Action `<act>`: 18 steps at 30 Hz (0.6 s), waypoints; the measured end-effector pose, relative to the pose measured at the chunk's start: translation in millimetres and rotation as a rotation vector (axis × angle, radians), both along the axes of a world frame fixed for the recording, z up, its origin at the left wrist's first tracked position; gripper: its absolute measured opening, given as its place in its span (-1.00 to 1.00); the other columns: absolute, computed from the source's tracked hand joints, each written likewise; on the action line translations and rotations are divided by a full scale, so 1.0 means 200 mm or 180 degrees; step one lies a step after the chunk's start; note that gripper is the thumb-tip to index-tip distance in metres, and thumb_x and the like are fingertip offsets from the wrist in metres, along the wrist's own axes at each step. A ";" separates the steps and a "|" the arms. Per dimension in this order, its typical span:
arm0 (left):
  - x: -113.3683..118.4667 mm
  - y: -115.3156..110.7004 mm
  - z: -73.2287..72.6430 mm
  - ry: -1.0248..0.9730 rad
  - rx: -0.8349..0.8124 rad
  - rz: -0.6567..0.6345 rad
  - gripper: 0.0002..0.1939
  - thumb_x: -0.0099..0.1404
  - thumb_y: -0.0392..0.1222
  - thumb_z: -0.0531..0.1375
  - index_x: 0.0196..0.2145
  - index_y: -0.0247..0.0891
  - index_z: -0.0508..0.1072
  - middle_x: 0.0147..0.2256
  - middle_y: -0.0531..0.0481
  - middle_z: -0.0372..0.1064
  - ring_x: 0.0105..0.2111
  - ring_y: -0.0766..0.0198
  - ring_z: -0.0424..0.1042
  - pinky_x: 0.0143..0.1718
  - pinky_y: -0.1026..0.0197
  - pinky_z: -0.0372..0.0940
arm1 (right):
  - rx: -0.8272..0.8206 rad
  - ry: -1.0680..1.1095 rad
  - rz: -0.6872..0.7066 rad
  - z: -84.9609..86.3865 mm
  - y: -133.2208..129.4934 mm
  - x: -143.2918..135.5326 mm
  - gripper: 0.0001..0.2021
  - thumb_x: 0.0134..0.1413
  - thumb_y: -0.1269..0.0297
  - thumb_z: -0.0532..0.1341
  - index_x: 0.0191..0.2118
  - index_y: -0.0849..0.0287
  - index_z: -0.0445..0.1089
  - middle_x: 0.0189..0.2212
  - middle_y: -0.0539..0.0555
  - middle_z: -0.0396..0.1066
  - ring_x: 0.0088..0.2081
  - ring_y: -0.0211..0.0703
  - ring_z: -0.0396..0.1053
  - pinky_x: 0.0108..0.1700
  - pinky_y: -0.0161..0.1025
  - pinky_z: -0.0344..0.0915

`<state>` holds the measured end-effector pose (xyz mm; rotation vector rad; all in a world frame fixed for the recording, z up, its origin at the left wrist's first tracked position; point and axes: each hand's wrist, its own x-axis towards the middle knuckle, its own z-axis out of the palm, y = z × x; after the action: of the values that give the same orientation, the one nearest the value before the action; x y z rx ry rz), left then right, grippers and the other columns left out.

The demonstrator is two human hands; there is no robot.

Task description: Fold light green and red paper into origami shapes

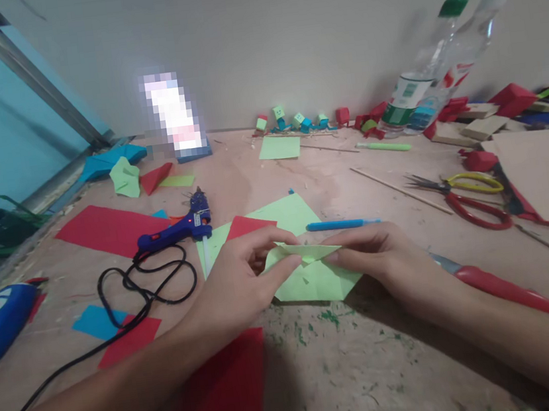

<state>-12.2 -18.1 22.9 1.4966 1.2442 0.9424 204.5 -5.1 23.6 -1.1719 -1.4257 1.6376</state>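
A creased piece of light green paper is held low over the table between both hands, its upper edge folded over toward me. My left hand pinches the fold's left part, thumb in front and fingers behind. On the right end of the same fold, my right hand grips with thumb and fingers. Behind them lies a flat light green sheet with a red paper piece on it. A blue pen-like tool rests just beyond my right hand.
At the left are a blue glue gun with its black cord and red paper. Scissors and a red-handled tool lie at the right. Plastic bottles and a lit phone stand at the back.
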 end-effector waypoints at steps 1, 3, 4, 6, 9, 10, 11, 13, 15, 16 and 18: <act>0.00 0.00 0.01 -0.0040 0.0037 -0.0036 -0.89 0.29 -0.19 0.34 -0.23 -0.22 0.64 -0.36 0.05 0.57 -0.42 0.32 0.47 -0.44 0.36 0.31 | -0.0131 0.0099 -0.0031 0.00 0.00 0.00 -0.79 0.12 0.31 0.40 -0.12 -0.04 0.72 -0.23 0.04 0.69 -0.16 -0.05 0.55 -0.08 -0.14 0.39; -0.01 0.00 0.02 -0.0087 0.0069 -0.0112 -0.87 0.29 -0.20 0.34 -0.23 -0.19 0.70 -0.30 0.02 0.65 -0.32 0.26 0.55 -0.32 0.33 0.39 | -0.0291 0.0197 -0.0096 0.00 0.00 0.00 -0.77 0.09 0.31 0.41 -0.12 -0.02 0.72 -0.20 0.06 0.69 -0.15 -0.04 0.55 -0.07 -0.14 0.39; -0.02 0.00 0.02 -0.0074 0.0056 -0.0120 -0.87 0.30 -0.20 0.34 -0.23 -0.16 0.72 -0.28 0.01 0.67 -0.29 0.24 0.57 -0.28 0.31 0.41 | -0.0330 0.0202 -0.0133 0.00 0.00 0.00 -0.78 0.07 0.31 0.42 -0.13 -0.01 0.72 -0.18 0.07 0.69 -0.14 -0.03 0.55 -0.05 -0.13 0.38; -0.04 0.00 0.02 -0.0028 -0.0053 -0.0104 -0.85 0.30 -0.17 0.35 -0.21 -0.10 0.74 -0.26 0.02 0.69 -0.29 0.21 0.59 -0.28 0.28 0.44 | -0.0367 0.0212 -0.0189 0.00 0.01 0.00 -0.79 0.04 0.32 0.43 -0.16 0.01 0.73 -0.13 0.08 0.69 -0.11 -0.03 0.54 -0.02 -0.12 0.37; -0.05 0.01 0.01 -0.0079 -0.0243 -0.0089 -0.83 0.29 -0.14 0.36 -0.17 -0.02 0.75 -0.28 0.03 0.69 -0.31 0.19 0.59 -0.36 0.28 0.44 | -0.0327 0.0231 -0.0254 -0.02 0.01 0.01 -0.80 0.01 0.34 0.41 -0.22 0.01 0.73 -0.12 0.08 0.68 -0.15 -0.05 0.53 -0.07 -0.15 0.37; -0.06 0.01 0.01 -0.0140 -0.0280 -0.0114 -0.82 0.29 -0.15 0.36 -0.17 -0.01 0.75 -0.29 0.03 0.69 -0.31 0.20 0.60 -0.36 0.30 0.44 | -0.0314 0.0227 -0.0266 -0.02 0.01 0.01 -0.80 0.00 0.35 0.39 -0.23 0.01 0.74 -0.16 0.08 0.69 -0.19 -0.08 0.52 -0.12 -0.17 0.37; -0.06 0.01 0.00 -0.0219 -0.0298 -0.0130 -0.81 0.30 -0.17 0.34 -0.17 0.00 0.75 -0.29 0.02 0.69 -0.31 0.21 0.60 -0.36 0.31 0.44 | -0.0317 0.0238 -0.0289 -0.02 0.01 0.01 -0.79 -0.02 0.36 0.38 -0.25 0.02 0.74 -0.20 0.08 0.68 -0.23 -0.10 0.51 -0.18 -0.19 0.37; -0.05 0.01 0.00 -0.0399 -0.0325 -0.0135 -0.80 0.30 -0.22 0.32 -0.19 -0.02 0.75 -0.30 0.02 0.67 -0.33 0.25 0.59 -0.38 0.34 0.44 | -0.0397 0.0323 -0.0336 -0.01 0.01 0.02 -0.79 -0.05 0.38 0.34 -0.30 0.04 0.74 -0.30 0.08 0.66 -0.32 -0.12 0.49 -0.28 -0.22 0.36; -0.04 0.01 0.01 -0.0576 -0.0333 -0.0126 -0.81 0.27 -0.26 0.32 -0.22 -0.08 0.75 -0.31 0.01 0.65 -0.37 0.27 0.58 -0.41 0.36 0.44 | -0.0521 0.0468 -0.0334 0.00 0.01 0.02 -0.78 -0.10 0.39 0.32 -0.35 0.07 0.73 -0.39 0.10 0.63 -0.38 -0.11 0.47 -0.37 -0.22 0.35; -0.04 0.00 0.01 -0.0633 -0.0311 -0.0140 -0.82 0.26 -0.27 0.34 -0.22 -0.11 0.74 -0.31 0.00 0.64 -0.39 0.28 0.58 -0.43 0.36 0.44 | -0.0557 0.0533 -0.0323 0.01 0.01 0.02 -0.79 -0.11 0.38 0.31 -0.36 0.09 0.72 -0.39 0.12 0.63 -0.39 -0.09 0.47 -0.38 -0.21 0.35; -0.03 0.00 0.03 -0.0658 -0.0221 -0.0212 -0.83 0.22 -0.26 0.38 -0.22 -0.14 0.73 -0.29 0.00 0.62 -0.38 0.29 0.58 -0.44 0.38 0.44 | -0.0535 0.0572 -0.0307 0.02 0.00 0.02 -0.82 -0.04 0.29 0.33 -0.34 0.13 0.72 -0.31 0.17 0.64 -0.37 -0.06 0.48 -0.37 -0.19 0.37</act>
<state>-17.9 -18.1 29.7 1.3417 1.0612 0.9735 209.2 -4.3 27.9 -1.1349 -1.1213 1.7731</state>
